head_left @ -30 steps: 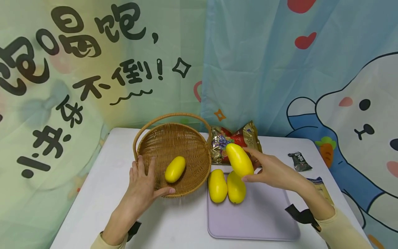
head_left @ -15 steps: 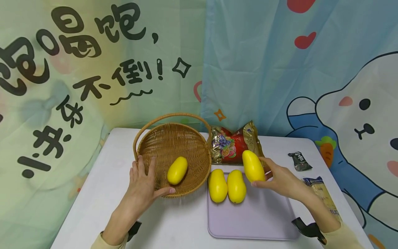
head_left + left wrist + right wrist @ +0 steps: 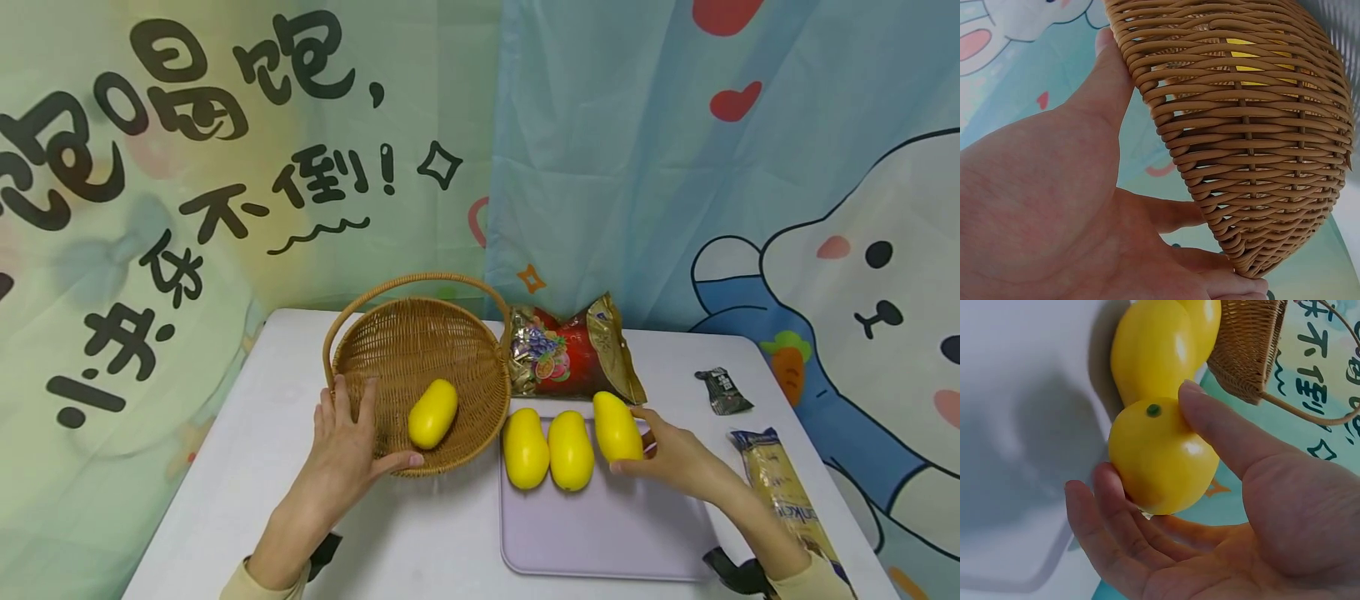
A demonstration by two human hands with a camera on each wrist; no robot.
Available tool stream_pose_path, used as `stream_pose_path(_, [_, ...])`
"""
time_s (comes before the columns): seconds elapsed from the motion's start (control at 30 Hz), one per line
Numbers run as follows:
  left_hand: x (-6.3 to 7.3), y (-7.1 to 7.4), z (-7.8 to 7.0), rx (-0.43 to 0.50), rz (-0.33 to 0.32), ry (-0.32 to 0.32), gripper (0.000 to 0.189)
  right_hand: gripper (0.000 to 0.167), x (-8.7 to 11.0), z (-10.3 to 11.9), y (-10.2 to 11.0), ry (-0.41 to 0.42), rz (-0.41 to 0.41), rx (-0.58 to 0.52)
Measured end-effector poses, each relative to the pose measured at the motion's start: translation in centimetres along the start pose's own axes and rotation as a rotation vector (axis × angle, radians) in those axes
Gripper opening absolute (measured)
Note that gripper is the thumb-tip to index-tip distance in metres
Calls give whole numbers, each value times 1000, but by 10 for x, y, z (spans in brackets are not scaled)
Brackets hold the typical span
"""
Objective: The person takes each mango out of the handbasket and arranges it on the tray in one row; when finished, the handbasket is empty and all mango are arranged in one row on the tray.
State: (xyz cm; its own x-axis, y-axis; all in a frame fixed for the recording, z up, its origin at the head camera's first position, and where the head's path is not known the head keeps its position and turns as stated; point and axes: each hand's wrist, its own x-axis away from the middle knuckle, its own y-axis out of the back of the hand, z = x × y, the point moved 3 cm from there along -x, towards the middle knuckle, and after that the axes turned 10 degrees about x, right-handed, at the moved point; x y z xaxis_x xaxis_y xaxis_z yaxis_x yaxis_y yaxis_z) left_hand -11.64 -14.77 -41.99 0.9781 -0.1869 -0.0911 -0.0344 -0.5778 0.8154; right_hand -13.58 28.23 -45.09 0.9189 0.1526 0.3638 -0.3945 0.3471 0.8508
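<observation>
a yellow fruit (image 3: 617, 425) sits pinched in the right hand (image 3: 678, 457); the spread left hand (image 3: 341, 450) touches a basket (image 3: 427, 342).

Head view forward and down across table (image 3: 420, 542), wrist views close up, basket (image 3: 397, 342) in all three

In right fingers (image 3: 1087, 519): yellow fruit (image 3: 617, 427), smooth, glossy. Against left fingers (image 3: 1175, 214): basket (image 3: 405, 342), ribbed woven wicker. Below right fingers: tray (image 3: 611, 529), matt, plastic perhaps, hard to judge from here. Beyond them: snack bag (image 3: 577, 354), shiny crinkled foil.
</observation>
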Motion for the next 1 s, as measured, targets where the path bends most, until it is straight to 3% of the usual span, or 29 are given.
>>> stream_pose_path(0.27, [0, -1, 1, 14, -8, -3, 115, 104, -3, 0, -12, 21, 3, 3])
stream_pose_path(0.53, [0, -1, 1, 12, -5, 14, 118, 105, -3, -2, -16, -30, 10, 3])
stream_pose_path(1.0, [0, -1, 0, -17, 21, 43, 123, 105, -4, -4, -25, -50, 19, -13])
